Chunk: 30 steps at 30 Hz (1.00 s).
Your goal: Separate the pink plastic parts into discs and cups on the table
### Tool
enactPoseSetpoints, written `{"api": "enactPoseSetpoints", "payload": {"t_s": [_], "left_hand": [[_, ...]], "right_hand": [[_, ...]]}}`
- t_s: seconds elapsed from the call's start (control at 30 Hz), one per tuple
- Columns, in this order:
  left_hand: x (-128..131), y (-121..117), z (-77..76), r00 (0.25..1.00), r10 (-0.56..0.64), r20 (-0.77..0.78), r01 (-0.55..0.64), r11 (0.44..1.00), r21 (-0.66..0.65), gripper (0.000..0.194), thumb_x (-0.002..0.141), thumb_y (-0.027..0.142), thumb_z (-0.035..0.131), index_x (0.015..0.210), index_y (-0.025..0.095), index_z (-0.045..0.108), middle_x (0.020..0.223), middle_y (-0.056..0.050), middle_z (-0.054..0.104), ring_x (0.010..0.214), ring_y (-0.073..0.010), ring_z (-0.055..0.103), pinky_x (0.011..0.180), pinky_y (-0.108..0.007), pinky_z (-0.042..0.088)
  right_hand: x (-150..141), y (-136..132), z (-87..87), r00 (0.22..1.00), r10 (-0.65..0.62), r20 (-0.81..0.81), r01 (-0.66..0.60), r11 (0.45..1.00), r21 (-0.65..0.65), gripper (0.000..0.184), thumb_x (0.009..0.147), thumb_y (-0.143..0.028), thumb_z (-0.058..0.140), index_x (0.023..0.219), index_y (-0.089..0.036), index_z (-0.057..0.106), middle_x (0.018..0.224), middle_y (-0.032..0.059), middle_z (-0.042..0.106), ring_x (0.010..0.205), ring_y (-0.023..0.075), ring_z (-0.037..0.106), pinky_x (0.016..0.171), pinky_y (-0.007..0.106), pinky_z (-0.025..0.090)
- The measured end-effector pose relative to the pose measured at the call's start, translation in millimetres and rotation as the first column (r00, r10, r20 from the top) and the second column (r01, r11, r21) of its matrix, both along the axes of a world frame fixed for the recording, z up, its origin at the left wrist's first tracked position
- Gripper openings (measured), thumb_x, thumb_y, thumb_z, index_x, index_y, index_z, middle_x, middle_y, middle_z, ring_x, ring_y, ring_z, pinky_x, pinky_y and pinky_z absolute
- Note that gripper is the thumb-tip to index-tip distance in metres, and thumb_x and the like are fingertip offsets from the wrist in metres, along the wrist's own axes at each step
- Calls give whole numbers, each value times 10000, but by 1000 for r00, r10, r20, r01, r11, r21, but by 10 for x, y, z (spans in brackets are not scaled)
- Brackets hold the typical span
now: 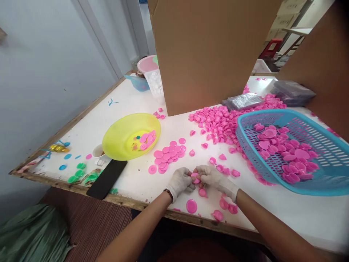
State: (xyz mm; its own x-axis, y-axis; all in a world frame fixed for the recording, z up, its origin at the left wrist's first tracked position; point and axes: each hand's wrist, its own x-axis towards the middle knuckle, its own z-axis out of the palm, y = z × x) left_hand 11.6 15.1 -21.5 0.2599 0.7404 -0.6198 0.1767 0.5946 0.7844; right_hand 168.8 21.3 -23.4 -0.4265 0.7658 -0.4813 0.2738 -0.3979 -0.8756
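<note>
My left hand (181, 182), in a pale work glove with bare fingertips, pinches the left side of a small round pink plastic piece (195, 177). From the other side my right hand (215, 179), gloved likewise, grips the same piece with thumb and fingers. Just under the fingertips lies a small pink toy cup (202, 192). Closer to the table's front edge are a flat pink disc (191, 206) and another cup (217, 215). Left of my hands spreads a loose pile of flat pink discs (169, 155). Whether the held piece has a second part beneath it is hidden.
A yellow bowl (117, 140) with some discs stands left, beside a black phone (107, 179) at the edge. On the right sits a blue basket (272, 174) of pink pieces. A heap of pink cups (220, 122) lies before a tall cardboard sheet (212, 51).
</note>
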Motion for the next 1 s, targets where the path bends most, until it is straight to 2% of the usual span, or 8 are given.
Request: {"api": "enactPoseSetpoints", "payload": {"t_s": [0.1,0.2,0.37,0.5,0.63,0.73,0.9,1.0], "left_hand": [[-26,57,37,998,2,63,2,998,-71,251,688,222,670,797,154,454,522,9,590,441,-111,572,430,-210,462],[-37,121,44,999,-36,35,40,993,-112,209,705,164,644,790,158,452,504,8,595,431,-123,575,432,-230,473],[5,181,2,982,-144,-123,135,987,-85,143,738,92,550,768,176,439,388,42,524,360,-129,526,388,-236,450],[-15,164,-4,980,-165,-111,160,986,-53,152,724,94,533,764,190,421,386,57,507,372,-124,522,389,-219,438],[-67,128,-17,979,-191,-68,195,979,61,174,698,145,573,772,194,423,449,62,513,416,-119,544,404,-200,431],[-57,142,-6,964,-211,-161,234,962,141,200,656,149,602,745,196,430,459,76,473,407,-119,534,384,-189,399],[8,208,70,909,-291,-299,323,944,65,233,646,177,622,815,190,462,464,71,475,415,-131,532,391,-201,388],[-33,181,118,889,-303,-343,354,930,95,231,691,247,609,862,185,467,510,62,499,427,-119,523,418,-206,387]], "right_hand": [[-8,48,12,1000,23,-19,-24,994,-108,145,738,-229,523,873,-190,486,674,-25,601,464,99,581,435,208,434],[-32,94,14,999,18,50,-9,983,-182,165,739,-190,525,880,-201,441,635,-35,588,449,123,598,394,207,421],[-15,181,45,988,64,137,-35,978,-208,194,734,-159,549,858,-207,408,626,-32,598,470,131,620,404,194,432],[24,227,82,988,127,92,-98,956,-275,153,765,-231,535,885,-206,444,670,-3,635,564,140,652,484,219,498],[-7,206,-5,984,87,153,-47,967,-249,113,772,-239,502,864,-216,439,617,-10,625,531,145,644,436,208,478],[-39,187,-87,980,58,189,-18,979,-203,98,765,-217,495,834,-219,424,587,-25,608,466,134,616,392,199,446],[-67,183,-99,972,81,221,-44,985,-167,69,767,-218,494,815,-216,445,591,-28,598,448,132,608,378,200,429],[-100,144,-67,972,52,230,-26,993,-112,44,759,-185,476,790,-210,459,564,-37,578,412,121,583,364,192,393]]}}
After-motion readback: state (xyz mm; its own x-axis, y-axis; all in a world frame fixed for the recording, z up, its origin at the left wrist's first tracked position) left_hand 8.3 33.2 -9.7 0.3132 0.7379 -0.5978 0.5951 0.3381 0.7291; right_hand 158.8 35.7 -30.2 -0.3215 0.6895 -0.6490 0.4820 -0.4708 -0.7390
